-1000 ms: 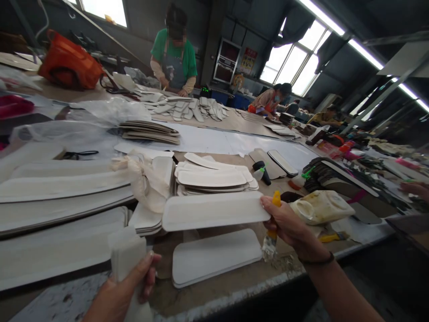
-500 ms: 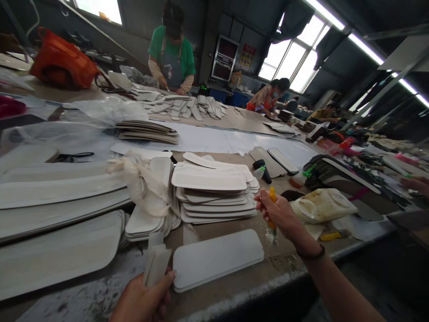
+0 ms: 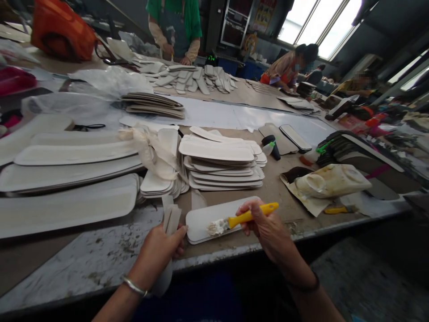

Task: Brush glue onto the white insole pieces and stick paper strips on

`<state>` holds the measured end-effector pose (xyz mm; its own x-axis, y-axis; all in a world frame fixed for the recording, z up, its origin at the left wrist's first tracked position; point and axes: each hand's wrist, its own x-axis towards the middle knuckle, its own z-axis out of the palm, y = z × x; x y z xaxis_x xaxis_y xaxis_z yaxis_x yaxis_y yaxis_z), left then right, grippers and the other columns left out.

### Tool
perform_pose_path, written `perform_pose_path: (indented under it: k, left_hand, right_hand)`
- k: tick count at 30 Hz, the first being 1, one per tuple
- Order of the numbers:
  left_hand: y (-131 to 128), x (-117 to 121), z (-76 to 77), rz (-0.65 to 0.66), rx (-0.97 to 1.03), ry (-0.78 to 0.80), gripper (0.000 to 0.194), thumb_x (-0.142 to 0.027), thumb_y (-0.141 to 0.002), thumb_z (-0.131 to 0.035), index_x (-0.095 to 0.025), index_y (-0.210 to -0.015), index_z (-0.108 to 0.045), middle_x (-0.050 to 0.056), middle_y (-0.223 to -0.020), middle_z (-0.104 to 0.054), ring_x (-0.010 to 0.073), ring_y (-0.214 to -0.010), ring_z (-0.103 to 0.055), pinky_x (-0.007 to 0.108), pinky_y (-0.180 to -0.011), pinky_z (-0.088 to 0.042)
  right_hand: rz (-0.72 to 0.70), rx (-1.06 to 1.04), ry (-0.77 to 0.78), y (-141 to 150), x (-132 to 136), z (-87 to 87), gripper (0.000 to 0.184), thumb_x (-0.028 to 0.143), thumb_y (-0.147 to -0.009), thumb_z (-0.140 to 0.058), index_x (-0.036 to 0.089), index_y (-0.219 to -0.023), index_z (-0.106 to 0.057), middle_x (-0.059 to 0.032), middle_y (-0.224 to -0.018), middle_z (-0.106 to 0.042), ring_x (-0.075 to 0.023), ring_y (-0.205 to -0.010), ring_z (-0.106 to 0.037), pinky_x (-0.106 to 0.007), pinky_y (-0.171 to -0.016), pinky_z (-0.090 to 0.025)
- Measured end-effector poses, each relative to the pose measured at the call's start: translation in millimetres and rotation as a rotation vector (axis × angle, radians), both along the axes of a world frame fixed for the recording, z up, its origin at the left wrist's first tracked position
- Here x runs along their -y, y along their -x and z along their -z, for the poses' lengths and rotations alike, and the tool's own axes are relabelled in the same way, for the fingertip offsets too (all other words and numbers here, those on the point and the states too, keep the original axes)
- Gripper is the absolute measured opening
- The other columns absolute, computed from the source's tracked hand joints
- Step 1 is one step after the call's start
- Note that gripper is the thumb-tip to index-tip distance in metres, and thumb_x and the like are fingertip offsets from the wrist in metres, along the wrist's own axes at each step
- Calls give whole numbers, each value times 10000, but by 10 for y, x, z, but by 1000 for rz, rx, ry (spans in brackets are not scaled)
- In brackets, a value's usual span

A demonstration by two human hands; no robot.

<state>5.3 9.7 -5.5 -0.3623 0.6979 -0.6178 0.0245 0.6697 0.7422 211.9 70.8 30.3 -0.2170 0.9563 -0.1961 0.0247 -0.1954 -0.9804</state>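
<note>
My right hand point(image 3: 268, 226) is closed around a brush with a yellow handle point(image 3: 253, 214). Its bristles point(image 3: 217, 226), caked in white paste, lie over a flat white panel with rounded corners point(image 3: 197, 219) near the table's front edge. My left hand point(image 3: 164, 246) grips a small bundle of pale strips point(image 3: 172, 218), with its fingertips beside the panel's left end. At least one more panel shows beneath the top one. Behind it stands a stack of similar white panels point(image 3: 217, 152).
Long white panels point(image 3: 77, 201) fill the left side, a crumpled cloth point(image 3: 152, 150) beside them. At right lie a stained plastic container point(image 3: 335, 181) and another yellow-handled tool point(image 3: 336, 210). A person in green point(image 3: 191, 22) works across the table, others further right.
My right hand has brought the brush left and down from beside the stack onto the white panel. My left hand keeps its strips near the panel's end. The camera view has tipped downward.
</note>
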Motion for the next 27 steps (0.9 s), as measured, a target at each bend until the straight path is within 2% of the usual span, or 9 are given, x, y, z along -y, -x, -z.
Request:
perform_pose_path:
  k: [3, 6, 9, 12, 15, 20, 27]
  left_hand:
    - [-17, -16, -19, 35, 5, 20, 227, -216, -761, -575, -204, -542, -514, -35, -362, -504, 136, -329, -500, 231, -367, -386]
    - [-29, -52, -39, 61, 23, 28, 309, -212, -725, -592, -208, -444, -465, -26, -317, -471, 132, -304, -465, 228, -347, -349]
    - [-33, -73, -57, 52, 24, 7, 287, -185, -694, -583, -212, -439, -456, -34, -304, -457, 132, -302, -456, 234, -357, -357]
    - [-38, -63, -47, 36, 29, -40, 227, -192, -672, -588, -208, -476, -475, -49, -308, -464, 118, -304, -440, 231, -377, -368]
    - [-46, -33, 0, 21, 41, -72, 178, -222, -645, -589, -209, -498, -489, -44, -305, -472, 116, -302, -430, 228, -368, -349]
    - [-51, 15, 62, 11, 52, -100, 144, -298, -568, -591, -217, -507, -489, -43, -322, -479, 121, -316, -442, 235, -368, -351]
    - [-7, 71, 11, 54, 47, -107, 263, -428, -528, -619, -220, -435, -489, -7, -363, -510, 142, -387, -467, 270, -444, -403]
  right_hand:
    - [-11, -29, 40, 133, 61, 124, 364, 498, -686, -729, 169, -743, -582, 25, -598, -581, -91, -503, -513, -208, -480, -416]
    - [-29, -10, 57, 218, 105, 253, 347, 458, -670, -747, 167, -745, -575, 30, -571, -579, -100, -503, -519, -216, -488, -418]
    - [-23, 22, 44, 239, 134, 324, 342, 457, -679, -737, 166, -753, -573, 31, -554, -580, -103, -489, -521, -222, -486, -423]
    - [-25, 63, -9, 208, 145, 297, 319, 449, -698, -720, 171, -752, -574, 27, -570, -583, -109, -500, -534, -228, -495, -438]
    - [-5, 134, -75, 122, 128, 236, 306, 452, -699, -714, 180, -742, -578, 23, -583, -582, -121, -507, -547, -240, -498, -453]
    - [107, 286, -163, -138, 36, 210, 305, 470, -691, -705, 195, -745, -586, 18, -583, -588, -143, -499, -562, -259, -485, -456]
    - [236, 455, -236, -529, -54, 199, 317, 504, -714, -662, 202, -766, -583, 11, -581, -594, -165, -512, -581, -289, -519, -467]
